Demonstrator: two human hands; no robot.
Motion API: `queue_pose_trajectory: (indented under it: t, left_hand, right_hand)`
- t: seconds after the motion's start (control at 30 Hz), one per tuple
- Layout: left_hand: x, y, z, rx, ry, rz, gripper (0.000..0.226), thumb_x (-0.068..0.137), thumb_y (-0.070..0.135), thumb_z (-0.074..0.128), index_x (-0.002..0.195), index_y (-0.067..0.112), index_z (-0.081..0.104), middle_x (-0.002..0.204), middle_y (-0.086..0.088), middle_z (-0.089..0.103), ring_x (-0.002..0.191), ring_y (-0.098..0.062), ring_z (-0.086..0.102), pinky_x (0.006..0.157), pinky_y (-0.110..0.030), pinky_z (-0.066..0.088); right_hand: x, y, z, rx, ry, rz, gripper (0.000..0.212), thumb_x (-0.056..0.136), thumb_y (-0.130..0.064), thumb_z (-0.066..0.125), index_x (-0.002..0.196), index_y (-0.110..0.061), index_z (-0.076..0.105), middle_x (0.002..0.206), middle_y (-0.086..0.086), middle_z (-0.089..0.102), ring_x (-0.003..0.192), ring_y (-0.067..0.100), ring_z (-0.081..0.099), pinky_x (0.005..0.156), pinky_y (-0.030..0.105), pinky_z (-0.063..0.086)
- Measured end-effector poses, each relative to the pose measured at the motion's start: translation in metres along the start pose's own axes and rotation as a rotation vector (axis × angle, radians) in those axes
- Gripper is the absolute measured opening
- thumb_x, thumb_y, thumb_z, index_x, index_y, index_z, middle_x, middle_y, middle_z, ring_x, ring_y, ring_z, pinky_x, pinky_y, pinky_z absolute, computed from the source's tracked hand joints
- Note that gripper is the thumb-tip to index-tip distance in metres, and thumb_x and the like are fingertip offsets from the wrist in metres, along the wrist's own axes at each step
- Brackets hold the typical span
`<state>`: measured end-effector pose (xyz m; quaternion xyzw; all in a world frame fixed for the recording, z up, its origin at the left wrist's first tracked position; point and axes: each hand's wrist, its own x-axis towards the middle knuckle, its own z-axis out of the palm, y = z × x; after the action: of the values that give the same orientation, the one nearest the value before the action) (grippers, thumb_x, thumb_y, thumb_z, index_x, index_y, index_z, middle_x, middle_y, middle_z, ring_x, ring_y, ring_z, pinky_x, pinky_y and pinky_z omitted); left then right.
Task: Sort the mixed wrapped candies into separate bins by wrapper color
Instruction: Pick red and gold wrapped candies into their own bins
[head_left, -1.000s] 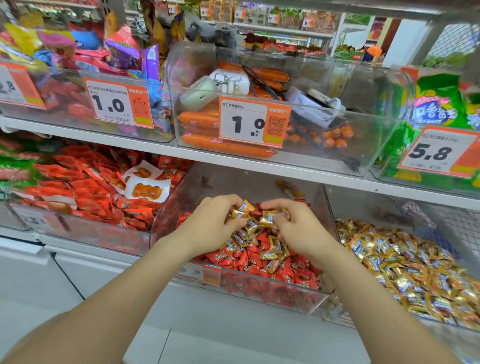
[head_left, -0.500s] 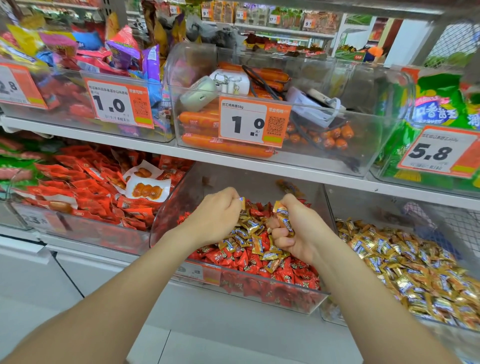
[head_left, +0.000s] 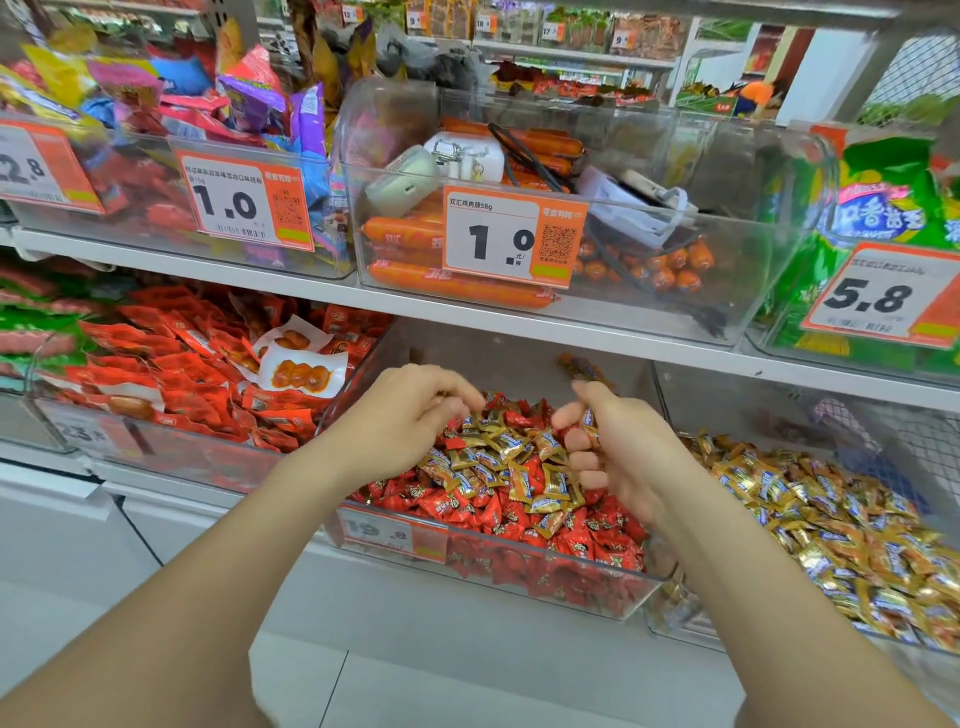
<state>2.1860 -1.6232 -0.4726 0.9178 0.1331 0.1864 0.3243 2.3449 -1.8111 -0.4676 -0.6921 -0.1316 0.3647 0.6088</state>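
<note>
Two bare forearms reach up from the bottom edge into a clear middle bin on the lower shelf. An orange price label is on the bin's front wall. Red-wrapped candies fill the bin to its front rim, and a heap of gold-wrapped candies lies on top of them at the centre.

The left hand is over the heap's left side, its fingers curled down with the tips at the candies. Blur hides whether they hold any. The right hand is at the heap's right side, thumb raised and fingers curled around one gold candy.

To the right, a neighbouring bin holds only gold wrappers. On the upper shelf, a clear tub holds orange sausages.
</note>
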Motion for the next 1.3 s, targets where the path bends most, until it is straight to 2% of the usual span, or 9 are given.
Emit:
queue_pose_trajectory:
  t: [0.1, 0.23, 0.37, 0.47, 0.6, 0.7, 0.87, 1.13, 1.3]
  left_hand:
    - [-0.010, -0.004, -0.005, 0.113, -0.208, 0.010, 0.014, 0.096, 0.043, 0.073, 0.107, 0.035, 0.076, 0.097, 0.015, 0.067, 0.088, 0.002, 0.063, 0.078, -0.018, 0.050]
    - [-0.011, -0.014, -0.004, 0.261, -0.340, -0.046, 0.047, 0.075, 0.058, 0.086, 0.115, 0.039, 0.070, 0.106, 0.009, 0.051, 0.098, -0.005, 0.055, 0.086, -0.028, 0.051]
    - [-0.010, -0.017, -0.001, 0.299, -0.307, -0.057, 0.046, 0.081, 0.055, 0.082, 0.118, 0.032, 0.066, 0.110, 0.010, 0.049, 0.104, -0.008, 0.052, 0.088, -0.028, 0.046]
    - [-0.010, -0.019, 0.003, 0.303, -0.319, -0.082, 0.039, 0.087, 0.053, 0.078, 0.112, 0.029, 0.060, 0.112, 0.007, 0.050, 0.102, -0.013, 0.053, 0.088, -0.032, 0.048]
    - [-0.009, -0.016, 0.006, 0.332, -0.329, -0.083, 0.038, 0.094, 0.047, 0.073, 0.118, 0.023, 0.056, 0.098, 0.003, 0.058, 0.083, -0.013, 0.056, 0.068, -0.029, 0.044]
    - [-0.011, -0.013, 0.007, 0.338, -0.318, -0.054, 0.031, 0.102, 0.041, 0.065, 0.124, 0.022, 0.054, 0.084, 0.003, 0.060, 0.068, -0.018, 0.057, 0.059, -0.030, 0.042]
    - [-0.011, -0.015, 0.002, 0.298, -0.128, 0.020, 0.022, 0.112, 0.031, 0.041, 0.122, 0.030, 0.060, 0.096, 0.007, 0.064, 0.087, -0.012, 0.062, 0.081, -0.037, 0.053]
    - [-0.007, 0.003, 0.007, 0.226, 0.030, -0.059, 0.046, 0.112, 0.039, 0.033, 0.074, 0.017, 0.048, 0.061, 0.000, 0.053, 0.058, -0.022, 0.053, 0.056, -0.038, 0.034]
    - [-0.007, 0.001, 0.007, 0.261, 0.009, -0.101, 0.055, 0.102, 0.060, 0.048, 0.066, 0.017, 0.053, 0.058, -0.003, 0.061, 0.056, -0.023, 0.062, 0.055, -0.035, 0.045]
  right_hand:
    - [-0.004, -0.001, -0.005, 0.043, -0.051, -0.071, 0.031, 0.110, -0.023, 0.055, 0.108, 0.002, 0.072, 0.073, 0.007, 0.064, 0.058, 0.016, 0.061, 0.048, 0.024, 0.047]
    - [-0.003, 0.001, -0.011, 0.049, -0.086, -0.105, 0.024, 0.108, -0.002, 0.053, 0.116, -0.004, 0.075, 0.085, 0.009, 0.068, 0.059, 0.012, 0.050, 0.044, 0.020, 0.035]
    - [-0.003, 0.002, -0.015, -0.488, 0.068, -0.254, 0.038, 0.105, -0.046, 0.059, 0.094, -0.018, 0.082, 0.062, 0.001, 0.048, 0.053, 0.017, 0.041, 0.047, 0.027, 0.034]
    - [-0.007, 0.006, -0.018, -1.002, 0.148, -0.484, 0.048, 0.093, -0.066, 0.064, 0.079, -0.023, 0.080, 0.049, -0.007, 0.056, 0.045, 0.009, 0.051, 0.053, 0.027, 0.046]
    - [-0.002, 0.017, -0.020, -1.354, -0.042, -0.508, 0.061, 0.083, -0.081, 0.064, 0.111, -0.027, 0.071, 0.088, -0.008, 0.069, 0.087, 0.013, 0.067, 0.077, 0.036, 0.056]
    - [0.002, 0.025, -0.019, -1.511, -0.183, -0.435, 0.070, 0.085, -0.074, 0.065, 0.135, -0.026, 0.057, 0.115, -0.001, 0.054, 0.108, 0.025, 0.059, 0.091, 0.045, 0.053]
    - [0.001, 0.027, -0.017, -1.559, -0.203, -0.472, 0.056, 0.096, -0.056, 0.067, 0.144, -0.032, 0.052, 0.124, 0.002, 0.058, 0.115, 0.028, 0.059, 0.092, 0.045, 0.053]
    - [-0.004, 0.014, -0.025, -1.169, -0.103, -0.653, 0.023, 0.104, -0.040, 0.062, 0.128, -0.040, 0.062, 0.069, -0.008, 0.067, 0.058, 0.006, 0.060, 0.056, 0.019, 0.041]
    - [-0.011, 0.004, -0.027, -0.840, -0.203, -0.447, 0.019, 0.107, -0.036, 0.059, 0.125, -0.040, 0.063, 0.050, -0.007, 0.054, 0.053, 0.012, 0.068, 0.047, 0.023, 0.045]
